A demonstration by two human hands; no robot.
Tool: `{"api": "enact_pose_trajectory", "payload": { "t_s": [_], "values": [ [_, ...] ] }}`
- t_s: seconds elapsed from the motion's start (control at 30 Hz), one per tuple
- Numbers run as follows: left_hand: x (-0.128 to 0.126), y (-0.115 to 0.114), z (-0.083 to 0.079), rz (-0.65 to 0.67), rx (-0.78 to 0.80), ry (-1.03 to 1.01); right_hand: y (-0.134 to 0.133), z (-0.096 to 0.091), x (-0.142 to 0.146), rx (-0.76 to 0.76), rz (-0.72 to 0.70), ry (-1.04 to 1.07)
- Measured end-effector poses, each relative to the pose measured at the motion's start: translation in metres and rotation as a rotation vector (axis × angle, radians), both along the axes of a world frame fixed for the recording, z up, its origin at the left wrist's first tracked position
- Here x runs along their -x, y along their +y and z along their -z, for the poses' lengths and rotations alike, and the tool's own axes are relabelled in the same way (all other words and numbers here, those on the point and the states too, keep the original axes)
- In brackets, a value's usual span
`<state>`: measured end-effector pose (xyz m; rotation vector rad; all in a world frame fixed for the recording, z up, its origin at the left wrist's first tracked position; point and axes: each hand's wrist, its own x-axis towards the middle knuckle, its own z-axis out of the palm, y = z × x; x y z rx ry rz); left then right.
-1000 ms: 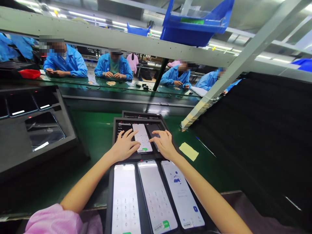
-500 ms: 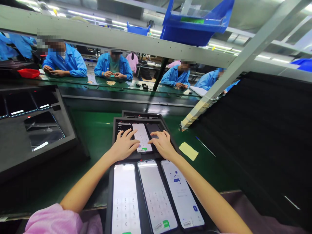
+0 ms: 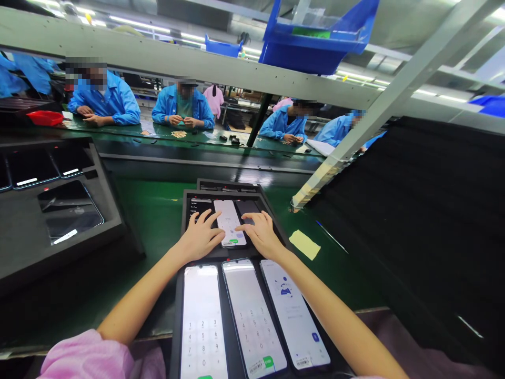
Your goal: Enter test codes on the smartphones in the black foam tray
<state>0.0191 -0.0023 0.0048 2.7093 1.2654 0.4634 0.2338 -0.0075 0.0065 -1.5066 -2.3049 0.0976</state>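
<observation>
On a green belt [image 3: 158, 221] sits a black tray [image 3: 188, 231] of phones. The left hand [image 3: 200, 238] and right hand [image 3: 262, 235], fingers spread flat and gripping nothing, touch the lit middle phone [image 3: 229, 218].

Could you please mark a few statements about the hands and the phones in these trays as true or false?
1. Both hands rest on the far tray. True: the left hand and right hand lie on it, either side of the lit middle phone.
2. The near tray holds three phones with lit screens. True.
3. The yellow slip lies inside the far tray. False: it lies on the green belt, right of the tray.
4. The right hand is lifting a phone out of its slot. False: its fingers lie flat, with the index fingertip on the middle phone's screen.
5. The blue bin stands on the belt. False: it sits on a shelf overhead.
</observation>
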Motion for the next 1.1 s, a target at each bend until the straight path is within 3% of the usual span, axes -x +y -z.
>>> {"api": "enact_pose_trajectory", "payload": {
  "t_s": [0.2, 1.1],
  "values": [
    [-0.0002, -0.0007, -0.0005, -0.018, -0.008, 0.000, 0.0017, 0.0006, -0.0060, -0.054, 0.038, 0.034],
    [0.0002, -0.0007, -0.0043, 0.026, 0.005, -0.024, -0.0004, -0.0001, -0.0031, 0.018, 0.026, 0.001]
  ]
}}
